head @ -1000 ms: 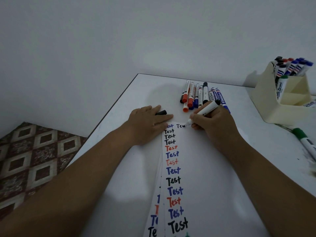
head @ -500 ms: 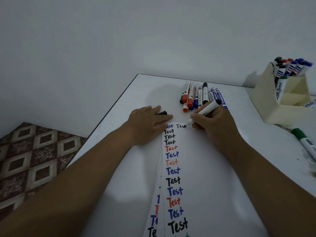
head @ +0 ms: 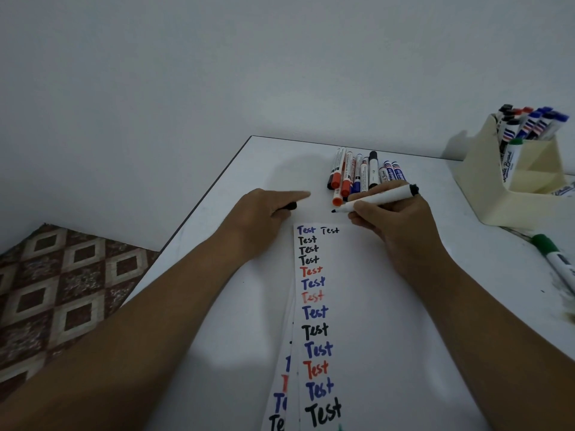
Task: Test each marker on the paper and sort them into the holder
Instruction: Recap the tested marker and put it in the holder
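Head view looks down on a white table (head: 236, 306) set against a pale wall, with both forearms reaching forward over it. Right hand (head: 389, 219) is curled round an uncapped black marker (head: 378, 199), pinching its white barrel near the nib; the marker lies nearly level, black tip pointing left and lifted clear of the paper (head: 348, 306), black end cap pointing right. Left hand (head: 264, 213) is past the paper's top left corner, index finger stretched out to the right and the other fingers curled over a small black cap (head: 291, 206), which shows just under the knuckles. On the paper a column of the word "Test" runs down the left side in black, blue and red, and a second black "Test" stands beside the top one, just below the marker tip. More written sheets peek out from under the left edge. Beyond the hands a row of loose markers (head: 357, 174) lies side by side near the table's far edge, with red, blue and black caps. At the far right a cream holder (head: 485, 185) stands upright with a bunch of markers in its back compartment. A green marker (head: 557, 259) lies on the table in front of the holder
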`<state>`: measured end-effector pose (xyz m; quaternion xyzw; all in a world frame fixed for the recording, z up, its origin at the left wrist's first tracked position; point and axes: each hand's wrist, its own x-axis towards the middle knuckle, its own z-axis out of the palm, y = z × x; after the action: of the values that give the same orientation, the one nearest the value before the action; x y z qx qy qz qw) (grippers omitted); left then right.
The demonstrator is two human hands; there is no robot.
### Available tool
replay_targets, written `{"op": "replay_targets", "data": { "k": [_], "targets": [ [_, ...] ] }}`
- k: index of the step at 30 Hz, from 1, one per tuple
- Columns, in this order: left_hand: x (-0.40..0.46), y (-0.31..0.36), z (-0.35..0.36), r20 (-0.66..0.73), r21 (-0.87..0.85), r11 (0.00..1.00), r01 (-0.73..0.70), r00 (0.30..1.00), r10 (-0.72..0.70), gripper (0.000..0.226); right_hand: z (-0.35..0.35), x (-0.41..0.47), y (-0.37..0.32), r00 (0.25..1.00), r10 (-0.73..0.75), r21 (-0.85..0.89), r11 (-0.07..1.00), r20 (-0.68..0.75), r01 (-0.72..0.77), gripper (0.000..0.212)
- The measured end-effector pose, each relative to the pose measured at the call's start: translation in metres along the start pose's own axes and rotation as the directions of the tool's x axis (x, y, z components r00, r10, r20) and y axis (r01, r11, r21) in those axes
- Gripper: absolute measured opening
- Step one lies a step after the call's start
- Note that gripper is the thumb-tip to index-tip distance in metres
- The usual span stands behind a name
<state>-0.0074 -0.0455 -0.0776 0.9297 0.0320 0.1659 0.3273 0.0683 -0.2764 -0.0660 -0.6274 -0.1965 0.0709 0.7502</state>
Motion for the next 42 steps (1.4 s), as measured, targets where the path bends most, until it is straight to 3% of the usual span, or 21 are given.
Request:
{"op": "replay_targets", "data": {
  "k": [2,5,14,25,34,42],
  "targets": [
    [-0.002,0.007,-0.002,-0.018,-0.132,0.99,0.044,0.999,-0.047,0.049,-0.001,-0.001,-0.001,1.0,0.008,0.063,0.998,0.006,-0.009,0.014],
    [-0.004,0.016,-0.001,0.01,-0.184,0.98,0.08,0.997,-0.079,0.042,-0.003,-0.003,-0.003,0.999,0.027,0.138,0.99,0.031,-0.032,0.015],
    [-0.007,0.024,-0.004,-0.015,-0.353,0.93,0.105,0.993,-0.118,0.019,-0.002,-0.006,-0.01,0.999,-0.023,0.102,0.995,0.025,0.021,0.024],
    [-0.009,0.027,-0.004,0.007,-0.317,0.946,0.073,0.997,-0.074,0.016,-0.001,-0.007,-0.008,0.998,-0.019,-0.004,1.0,0.058,0.019,0.027],
    [-0.01,0.032,-0.001,0.008,-0.334,0.942,0.043,0.999,-0.043,0.023,0.005,-0.01,-0.006,0.99,-0.029,-0.26,0.964,0.135,0.064,0.02],
    [-0.008,0.04,0.006,-0.017,-0.194,0.981,-0.016,1.0,0.013,0.014,0.006,-0.007,-0.003,0.986,-0.031,-0.339,0.937,0.164,0.086,0.023]
  ]
}}
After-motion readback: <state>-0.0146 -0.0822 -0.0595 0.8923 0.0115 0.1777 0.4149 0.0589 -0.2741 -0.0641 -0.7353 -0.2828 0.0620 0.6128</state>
